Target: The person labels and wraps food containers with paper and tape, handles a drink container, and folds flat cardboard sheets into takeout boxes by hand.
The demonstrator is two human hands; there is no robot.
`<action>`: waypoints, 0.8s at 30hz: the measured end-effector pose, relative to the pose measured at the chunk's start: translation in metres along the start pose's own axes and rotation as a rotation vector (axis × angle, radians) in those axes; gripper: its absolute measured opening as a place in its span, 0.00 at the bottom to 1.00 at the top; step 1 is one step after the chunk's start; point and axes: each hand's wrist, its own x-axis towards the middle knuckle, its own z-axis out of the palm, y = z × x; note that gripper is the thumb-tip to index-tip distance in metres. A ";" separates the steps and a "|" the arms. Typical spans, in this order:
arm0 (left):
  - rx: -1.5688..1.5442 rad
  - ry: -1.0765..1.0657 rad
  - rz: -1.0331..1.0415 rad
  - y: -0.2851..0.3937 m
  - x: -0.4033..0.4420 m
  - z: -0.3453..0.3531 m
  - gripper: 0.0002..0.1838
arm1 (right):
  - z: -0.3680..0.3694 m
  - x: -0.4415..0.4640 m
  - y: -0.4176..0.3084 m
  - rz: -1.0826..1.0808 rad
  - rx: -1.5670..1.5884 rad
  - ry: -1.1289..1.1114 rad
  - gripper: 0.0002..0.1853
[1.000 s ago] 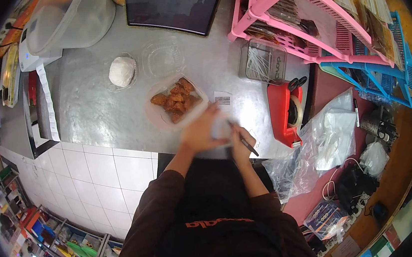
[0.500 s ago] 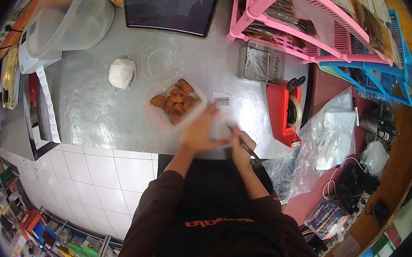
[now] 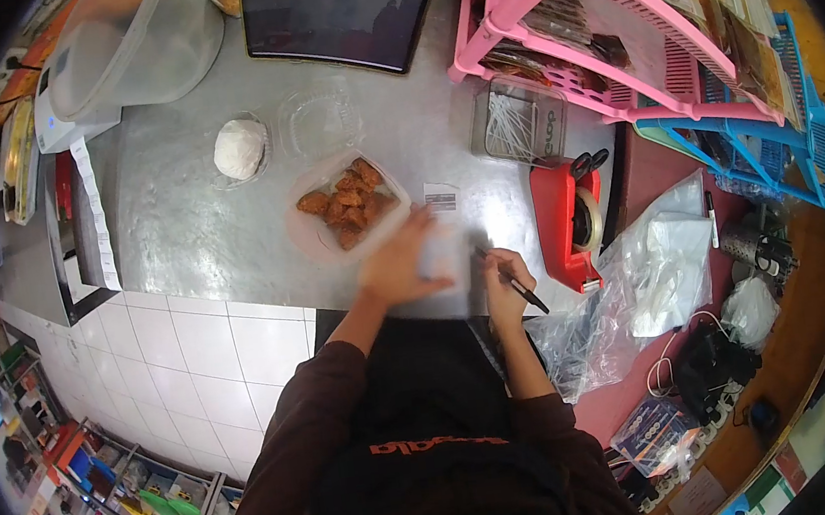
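Note:
My left hand (image 3: pixel 401 267) lies with its fingers stretched out at the left side of a whitish paper slip (image 3: pixel 444 254), which looks blurred. In my right hand (image 3: pixel 509 293) is a black pen (image 3: pixel 529 295), slightly to the right of that slip. A small printed label (image 3: pixel 441 197) rests on the metal table just beyond the slip. Close to my left fingertips stands an open clear plastic box (image 3: pixel 316 245) with browned, fried-looking pieces (image 3: pixel 352 204) in it. Farther back, a round white ball (image 3: pixel 240 149) sits in a clear container.
A red tape dispenser (image 3: pixel 561 232) and a clear box of white sticks (image 3: pixel 514 121) stand to the right. Behind them rises a pink rack (image 3: pixel 562 51). A tablet (image 3: pixel 337 14) is at the back; a receipt printer (image 3: pixel 66 113) with hanging paper is at the left.
My right hand with the pen has moved a little to the right, away from the paper slip. The left hand has stayed nearly in place.

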 end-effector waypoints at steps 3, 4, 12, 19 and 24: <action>0.014 -0.001 0.024 -0.001 0.000 -0.001 0.50 | -0.007 0.005 -0.009 -0.049 -0.129 -0.011 0.02; 0.009 0.002 0.021 -0.001 0.000 0.000 0.50 | -0.013 0.013 -0.018 -0.181 -0.130 0.042 0.02; 0.106 -0.046 -0.005 0.018 0.011 0.003 0.50 | -0.083 0.130 -0.066 -0.443 -0.911 0.334 0.14; 0.262 -0.117 0.175 0.047 0.040 -0.004 0.48 | -0.070 0.151 -0.090 0.184 -1.137 -0.162 0.43; 0.314 -0.233 0.254 0.061 0.060 -0.007 0.48 | -0.085 0.139 -0.104 0.082 -1.101 -0.212 0.39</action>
